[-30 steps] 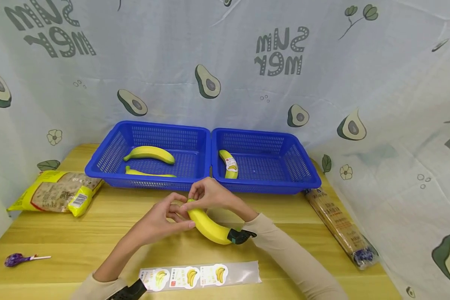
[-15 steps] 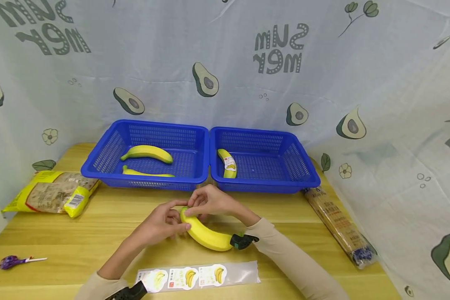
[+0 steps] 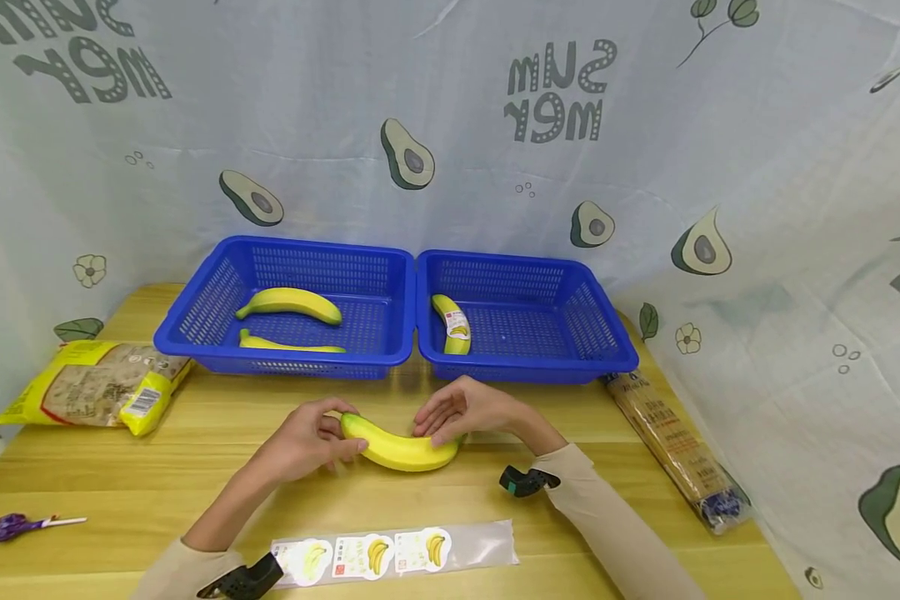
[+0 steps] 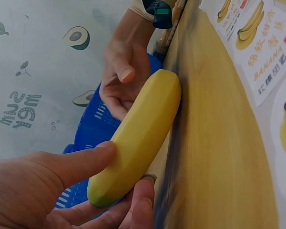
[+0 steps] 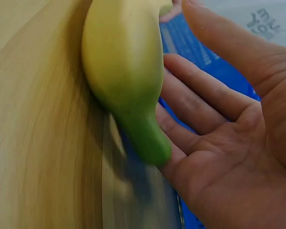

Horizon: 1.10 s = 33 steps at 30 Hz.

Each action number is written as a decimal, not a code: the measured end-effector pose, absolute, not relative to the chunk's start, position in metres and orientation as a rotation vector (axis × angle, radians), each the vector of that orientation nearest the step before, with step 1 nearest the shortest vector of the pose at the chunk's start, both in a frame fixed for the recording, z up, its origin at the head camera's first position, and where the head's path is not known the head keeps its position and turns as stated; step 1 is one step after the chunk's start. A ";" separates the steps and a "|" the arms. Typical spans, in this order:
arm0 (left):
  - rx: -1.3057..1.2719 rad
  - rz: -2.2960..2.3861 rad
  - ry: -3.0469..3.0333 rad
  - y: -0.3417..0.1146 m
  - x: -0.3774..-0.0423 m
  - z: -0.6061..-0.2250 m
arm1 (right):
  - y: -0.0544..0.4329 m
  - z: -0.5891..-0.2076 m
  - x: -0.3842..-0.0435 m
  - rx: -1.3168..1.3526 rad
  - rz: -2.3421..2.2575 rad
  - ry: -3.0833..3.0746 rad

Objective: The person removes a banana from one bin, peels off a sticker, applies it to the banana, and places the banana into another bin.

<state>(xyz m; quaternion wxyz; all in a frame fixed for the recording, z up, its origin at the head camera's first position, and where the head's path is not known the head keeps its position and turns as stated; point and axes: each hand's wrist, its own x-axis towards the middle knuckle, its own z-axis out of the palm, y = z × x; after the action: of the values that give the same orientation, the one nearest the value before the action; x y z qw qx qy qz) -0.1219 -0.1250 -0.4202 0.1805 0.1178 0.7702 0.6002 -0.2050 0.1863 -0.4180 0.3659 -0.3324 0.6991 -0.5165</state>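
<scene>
A yellow banana [image 3: 401, 450] with green ends is held level close over the table. My left hand [image 3: 307, 437] pinches its left end, thumb on the near side and fingers beneath, as the left wrist view shows the left thumb [image 4: 93, 160] lying along the peel. At the other end is my right hand [image 3: 476, 412], its fingers loosely extended behind the banana. In the right wrist view the green stem [image 5: 150, 145] lies against the base of the right fingers, and the thumb stands apart from the peel. A clear strip of banana stickers [image 3: 367, 557] lies in front.
Behind stand two blue baskets; the left basket [image 3: 285, 367] holds two plain bananas [image 3: 292, 304], the right basket [image 3: 532, 371] one banana with a sticker [image 3: 456, 325]. A yellow food bag [image 3: 97, 387] and a lollipop [image 3: 15, 527] lie left, a noodle packet [image 3: 675, 450] right.
My right hand has left the banana's left end and moved right to its stem end. The banana has swung level and shifted slightly left, with my left hand still holding it.
</scene>
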 end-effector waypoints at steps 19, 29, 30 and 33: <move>0.286 1.716 2.156 -0.131 -0.125 -0.421 | 0.235 -0.442 -0.200 -0.698 -1.604 1.929; 0.109 1.708 2.209 -0.128 -0.128 -0.421 | 0.235 -0.446 -0.195 -0.537 -1.661 1.991; 0.099 1.703 2.217 -0.128 -0.128 -0.421 | 0.235 -0.446 -0.195 -0.526 -1.661 1.999; 0.098 1.676 2.255 -0.127 -0.129 -0.421 | 0.235 -0.447 -0.195 -0.489 -1.660 2.019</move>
<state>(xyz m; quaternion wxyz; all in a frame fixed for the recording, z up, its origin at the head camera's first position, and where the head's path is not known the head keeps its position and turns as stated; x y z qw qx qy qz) -0.1286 -0.1274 -0.4215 0.1644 0.0344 0.7911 0.5882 -0.1947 0.2353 -0.4466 0.2389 -0.1785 0.7372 -0.6063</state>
